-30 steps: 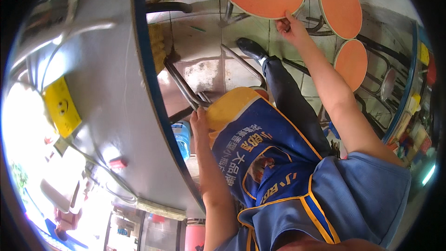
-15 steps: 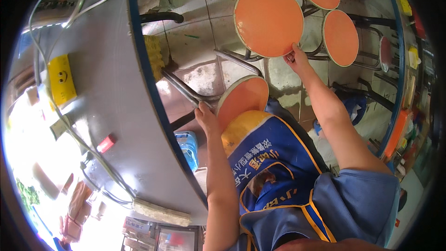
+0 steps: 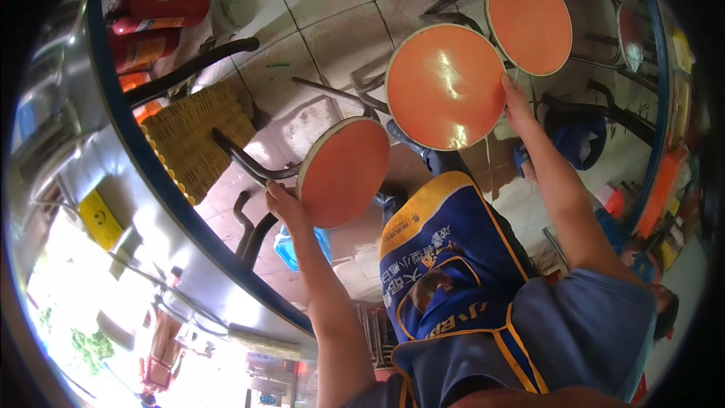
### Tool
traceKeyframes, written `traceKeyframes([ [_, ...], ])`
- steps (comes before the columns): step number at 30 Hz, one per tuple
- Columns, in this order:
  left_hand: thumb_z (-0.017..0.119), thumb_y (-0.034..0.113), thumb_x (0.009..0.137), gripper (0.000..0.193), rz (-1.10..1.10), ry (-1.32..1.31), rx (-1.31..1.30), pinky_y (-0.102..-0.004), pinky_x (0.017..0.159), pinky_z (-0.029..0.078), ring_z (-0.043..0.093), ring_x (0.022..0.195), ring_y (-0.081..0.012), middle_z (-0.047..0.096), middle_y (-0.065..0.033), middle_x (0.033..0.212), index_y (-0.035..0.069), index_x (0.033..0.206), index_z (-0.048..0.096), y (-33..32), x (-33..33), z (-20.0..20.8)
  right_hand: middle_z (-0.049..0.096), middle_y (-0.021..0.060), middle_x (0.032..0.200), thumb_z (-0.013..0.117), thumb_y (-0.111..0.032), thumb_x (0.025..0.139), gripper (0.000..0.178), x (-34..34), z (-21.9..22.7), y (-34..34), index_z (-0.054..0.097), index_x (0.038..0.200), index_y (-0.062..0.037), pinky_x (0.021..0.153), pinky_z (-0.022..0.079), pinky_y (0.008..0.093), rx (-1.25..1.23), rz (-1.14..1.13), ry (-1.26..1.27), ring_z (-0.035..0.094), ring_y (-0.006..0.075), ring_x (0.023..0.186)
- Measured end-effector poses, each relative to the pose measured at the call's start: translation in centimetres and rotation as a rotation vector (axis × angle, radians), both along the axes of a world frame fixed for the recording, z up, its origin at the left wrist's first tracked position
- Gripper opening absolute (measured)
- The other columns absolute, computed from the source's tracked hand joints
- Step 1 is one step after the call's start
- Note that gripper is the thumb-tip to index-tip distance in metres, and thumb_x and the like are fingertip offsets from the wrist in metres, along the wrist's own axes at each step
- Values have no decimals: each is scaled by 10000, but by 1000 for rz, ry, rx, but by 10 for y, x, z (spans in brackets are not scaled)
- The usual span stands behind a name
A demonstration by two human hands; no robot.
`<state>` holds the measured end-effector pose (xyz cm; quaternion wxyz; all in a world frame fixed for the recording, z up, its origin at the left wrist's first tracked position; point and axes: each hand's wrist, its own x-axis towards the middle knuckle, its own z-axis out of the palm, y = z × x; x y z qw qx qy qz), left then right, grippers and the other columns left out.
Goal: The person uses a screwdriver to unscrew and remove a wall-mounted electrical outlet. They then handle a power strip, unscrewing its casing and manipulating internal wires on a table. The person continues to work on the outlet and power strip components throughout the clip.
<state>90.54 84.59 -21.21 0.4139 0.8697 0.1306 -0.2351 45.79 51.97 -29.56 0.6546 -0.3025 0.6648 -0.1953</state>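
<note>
Two round stools with orange seats and bent metal legs are in my hands. My left hand (image 3: 285, 204) is closed at the rim of the left stool (image 3: 343, 174), where a leg meets the seat; this stool is tilted, its legs pointing left. Fingers of my right hand (image 3: 518, 106) pinch the right edge of the other stool (image 3: 445, 87). That seat faces up, with light glinting on it. Just beyond it stands another orange stool (image 3: 529, 21), very near or touching; I cannot tell which.
A long metal table (image 3: 189, 230) with a blue edge runs along my left. Red fire extinguishers (image 3: 157, 13) and a yellow woven mat (image 3: 198, 136) are by it. A blue container (image 3: 302, 248) sits below my left forearm. Another blue-edged table (image 3: 651, 174) stands at the right.
The left stool has moved left, away from my apron, in my left hand. The right stool has come closer to me. My view has shifted, showing more floor and the woven mat.
</note>
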Motion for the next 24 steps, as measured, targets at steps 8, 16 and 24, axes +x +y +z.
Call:
traceKeyframes([
  [8,497,465,1041,522,-138,23,-13,-327,601,435,533,654,-164,557,-54,730,-38,964,608,-40,48,18,688,-26,1056,673,-402,1014,357,-58,30,38,673,1252,-135,747,488,248,111,-112,42,629,80,914],
  [16,455,403,1084,478,-303,195,-246,-359,813,577,663,980,-194,685,-91,1112,-16,1201,654,-140,91,5,684,23,1144,668,-436,1008,449,-145,2,75,644,1316,-111,833,488,295,261,-93,258,614,109,992],
  [24,462,297,1077,408,-711,292,-354,-358,866,580,668,1119,-201,680,-107,1264,9,1331,600,-313,129,-51,659,43,1297,587,-419,1061,463,-120,19,82,637,1335,-49,1029,438,308,118,-159,83,584,132,1185],
])
